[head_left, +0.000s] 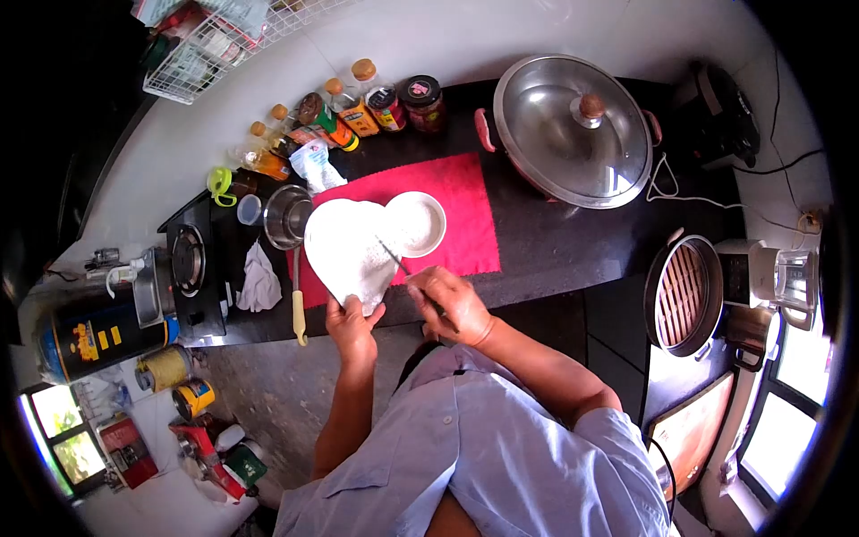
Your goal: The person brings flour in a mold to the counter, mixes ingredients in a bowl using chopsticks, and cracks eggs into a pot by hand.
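Note:
My left hand grips the near edge of a glaring white, lobed dish, with the thumb on its rim side. What lies in the dish is washed out by glare. My right hand is closed around a thin dark utensil, whose tip reaches over the dish. Its far end is too bright to make out. A white bowl with pale contents stands beside the dish on a red cloth.
A metal ladle or small pan with a cream handle lies left of the cloth. Seasoning bottles and a dark-lidded jar line the wall. A large lidded pot stands at the back right, and a steamer pan further right.

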Demonstrator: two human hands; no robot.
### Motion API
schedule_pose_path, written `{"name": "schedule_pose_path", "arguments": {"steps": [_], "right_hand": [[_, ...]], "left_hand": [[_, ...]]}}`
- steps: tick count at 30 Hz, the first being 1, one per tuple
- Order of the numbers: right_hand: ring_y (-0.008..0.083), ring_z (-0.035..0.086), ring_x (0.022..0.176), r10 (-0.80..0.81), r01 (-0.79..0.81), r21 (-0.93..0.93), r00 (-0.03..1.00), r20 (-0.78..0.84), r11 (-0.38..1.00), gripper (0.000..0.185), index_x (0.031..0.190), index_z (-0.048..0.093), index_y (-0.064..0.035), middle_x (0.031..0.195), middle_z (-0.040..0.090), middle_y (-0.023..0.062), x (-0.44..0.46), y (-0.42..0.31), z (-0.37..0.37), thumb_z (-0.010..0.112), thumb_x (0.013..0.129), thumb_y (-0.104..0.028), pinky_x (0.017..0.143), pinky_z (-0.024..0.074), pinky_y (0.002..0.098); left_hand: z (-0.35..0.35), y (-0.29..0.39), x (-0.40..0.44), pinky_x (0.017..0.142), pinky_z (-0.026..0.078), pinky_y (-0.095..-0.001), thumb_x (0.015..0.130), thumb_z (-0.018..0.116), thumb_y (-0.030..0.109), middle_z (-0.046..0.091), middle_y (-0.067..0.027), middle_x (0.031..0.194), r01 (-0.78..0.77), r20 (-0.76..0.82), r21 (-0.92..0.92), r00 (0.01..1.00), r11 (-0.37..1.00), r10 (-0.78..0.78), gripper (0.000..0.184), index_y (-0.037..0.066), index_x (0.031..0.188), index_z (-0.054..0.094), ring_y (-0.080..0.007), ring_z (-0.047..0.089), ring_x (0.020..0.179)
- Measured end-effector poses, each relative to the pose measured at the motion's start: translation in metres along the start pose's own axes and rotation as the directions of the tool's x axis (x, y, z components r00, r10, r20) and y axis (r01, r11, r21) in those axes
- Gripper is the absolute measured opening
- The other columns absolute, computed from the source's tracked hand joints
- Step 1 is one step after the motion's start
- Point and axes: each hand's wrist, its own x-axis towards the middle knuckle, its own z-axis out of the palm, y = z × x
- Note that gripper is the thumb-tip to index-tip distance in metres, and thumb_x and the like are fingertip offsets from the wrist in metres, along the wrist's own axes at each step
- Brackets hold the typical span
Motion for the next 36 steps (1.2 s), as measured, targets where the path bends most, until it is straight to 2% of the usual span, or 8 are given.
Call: {"name": "schedule_pose_path", "arguments": {"steps": [5,12,17,20,26,29,32,36], "right_hand": [[0.0370,0.069,0.088,0.100,-0.100,-0.007,0.990,0.104,0.995,0.023,0.113,0.065,0.0012,0.100,0.066,0.0182,-0.002,0.008,0.006,0.067,0.091,0.002,0.077,0.0576,0.0422],[0.0370,0.068,0.086,0.054,-0.056,-0.043,0.998,-0.036,0.998,0.029,0.112,0.064,0.0002,0.099,0.066,0.0171,-0.001,0.016,-0.026,0.069,0.084,0.007,0.074,0.0573,0.0427],[0.0325,0.067,0.078,0.109,-0.125,-0.060,0.968,-0.224,0.990,0.014,0.102,0.069,0.0026,0.087,0.066,0.0169,0.007,0.015,-0.043,0.067,0.089,0.007,0.068,0.0532,0.0368],[0.0323,0.066,0.072,0.301,-0.326,-0.063,0.919,-0.257,0.943,0.011,0.101,0.070,0.0027,0.088,0.067,0.0175,0.008,0.037,-0.039,0.069,0.089,0.004,0.066,0.0529,0.0375],[0.0249,0.068,0.070,0.344,-0.385,-0.177,0.912,-0.225,0.906,0.010,0.101,0.070,0.0038,0.088,0.069,0.0177,0.029,0.063,-0.020,0.069,0.093,-0.002,0.063,0.0530,0.0343],[0.0176,0.069,0.072,0.577,-0.564,0.121,0.806,-0.131,0.817,0.011,0.100,0.071,0.0037,0.087,0.071,0.0151,0.027,0.074,0.007,0.069,0.097,-0.007,0.062,0.0538,0.0309],[0.0130,0.068,0.071,0.596,-0.556,0.224,0.777,-0.201,0.800,0.015,0.098,0.071,0.0027,0.081,0.071,0.0113,0.038,0.084,0.017,0.069,0.099,-0.012,0.062,0.0544,0.0285],[0.0124,0.068,0.066,0.639,-0.654,0.046,0.719,-0.272,0.755,0.015,0.101,0.071,0.0015,0.072,0.070,0.0097,0.040,0.084,0.002,0.070,0.099,-0.013,0.058,0.0529,0.0286]], "left_hand": [[0.005,-0.002,-0.002,0.074,0.065,-0.0422,0.102,0.051,0.009,0.067,-0.0068,0.121,-0.002,0.003,0.003,1.000,1.000,0.002,0.032,0.012,0.133,0.058,-0.0218,0.069,0.103],[0.011,-0.002,-0.006,0.073,0.065,-0.0435,0.102,0.051,0.007,0.064,-0.0081,0.124,0.003,-0.022,-0.001,1.000,1.000,-0.003,0.038,0.010,0.139,0.055,-0.0227,0.067,0.103],[0.003,-0.001,-0.003,0.073,0.066,-0.0419,0.102,0.053,0.009,0.064,-0.0096,0.124,0.033,-0.049,-0.040,0.998,0.999,-0.035,0.040,0.009,0.141,0.052,-0.0239,0.068,0.103],[-0.010,0.009,0.000,0.073,0.065,-0.0382,0.101,0.054,0.010,0.067,-0.0111,0.123,0.080,0.002,-0.102,0.997,0.992,-0.080,0.041,0.008,0.142,0.050,-0.0261,0.071,0.100],[-0.030,0.038,0.008,0.067,0.062,-0.0278,0.099,0.058,0.012,0.069,-0.0124,0.123,0.207,0.143,-0.235,0.974,0.950,-0.177,0.042,0.009,0.140,0.050,-0.0293,0.075,0.098],[-0.040,0.044,0.013,0.066,0.063,-0.0265,0.099,0.059,0.013,0.068,-0.0128,0.125,0.237,0.194,-0.297,0.963,0.925,-0.185,0.042,0.007,0.139,0.050,-0.0301,0.075,0.099],[-0.046,0.051,0.017,0.063,0.064,-0.0259,0.098,0.060,0.012,0.068,-0.0143,0.125,0.254,0.209,-0.332,0.959,0.909,-0.192,0.041,0.005,0.138,0.051,-0.0306,0.075,0.098],[-0.045,0.071,0.017,0.059,0.065,-0.0253,0.098,0.061,0.011,0.068,-0.0158,0.123,0.214,0.224,-0.327,0.964,0.920,-0.144,0.041,0.002,0.137,0.052,-0.0313,0.076,0.095]]}}
